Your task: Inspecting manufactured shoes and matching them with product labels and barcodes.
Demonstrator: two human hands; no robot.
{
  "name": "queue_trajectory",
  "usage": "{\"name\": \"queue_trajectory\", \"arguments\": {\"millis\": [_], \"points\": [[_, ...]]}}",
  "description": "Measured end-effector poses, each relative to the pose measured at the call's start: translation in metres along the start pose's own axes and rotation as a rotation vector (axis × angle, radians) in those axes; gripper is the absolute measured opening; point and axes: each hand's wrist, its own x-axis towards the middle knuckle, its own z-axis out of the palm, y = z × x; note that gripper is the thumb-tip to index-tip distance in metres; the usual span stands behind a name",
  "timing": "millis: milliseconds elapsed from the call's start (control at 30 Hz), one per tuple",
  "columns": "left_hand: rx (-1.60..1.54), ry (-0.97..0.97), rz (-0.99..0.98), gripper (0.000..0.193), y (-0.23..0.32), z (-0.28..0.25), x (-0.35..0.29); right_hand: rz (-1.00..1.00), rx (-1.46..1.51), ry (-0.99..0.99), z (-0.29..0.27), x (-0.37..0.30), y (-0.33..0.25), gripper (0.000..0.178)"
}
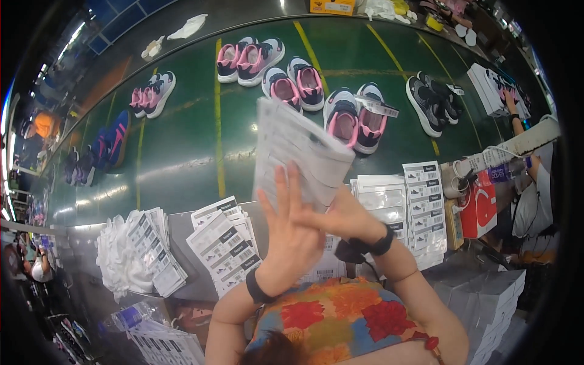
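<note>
A white label sheet (298,155), bent and smeared by motion, is raised in front of me over the near edge of the green belt. My left hand (289,234) has its fingers stretched and spread against the sheet's near face. Beside it, my right hand (347,216) grips the sheet's lower right corner, with one finger or thumb pointing left across my left hand. Whether it is one sheet or more cannot be made out. Just beyond stand sneakers with pink linings (342,121), one bearing a white tag (378,107).
Label sheet stacks (228,243) lie along the near metal ledge, more at right (424,204). White crumpled gloves or cloth (121,255) lie at left. Other shoe pairs, including black sneakers (424,106), stand on the green belt (182,140). A co-worker's hand (510,100) touches shoes at far right.
</note>
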Motion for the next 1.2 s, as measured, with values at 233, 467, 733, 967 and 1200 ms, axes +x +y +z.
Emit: {"name": "queue_trajectory", "arguments": {"millis": [233, 467, 733, 967, 1200], "points": [[-1.343, -0.246, -0.407, 0.041, -0.045, 0.014, -0.018, 0.0, 0.109, 0.403, -0.024, -0.058, -0.011, 0.048], [-1.244, -0.363, -0.425, 0.021, -0.052, 0.02, -0.05, -0.05, -0.355, 0.739, -0.025, -0.108, -0.007, 0.028], [-1.188, -0.229, -0.718, 0.024, -0.142, -0.012, -0.145, -0.993, -0.13, 2.127, -0.148, -0.339, -0.02, 0.043], [-0.619, 0.091, -0.346, 0.036, -0.093, -0.098, -0.112, 0.182, -0.644, 2.929, -0.204, -0.507, 0.126, 0.048], [-0.341, 0.644, 0.167, 0.036, -0.071, -0.158, -0.094, 0.395, -0.488, 2.555, -0.262, -0.524, 0.169, 0.085]]}}
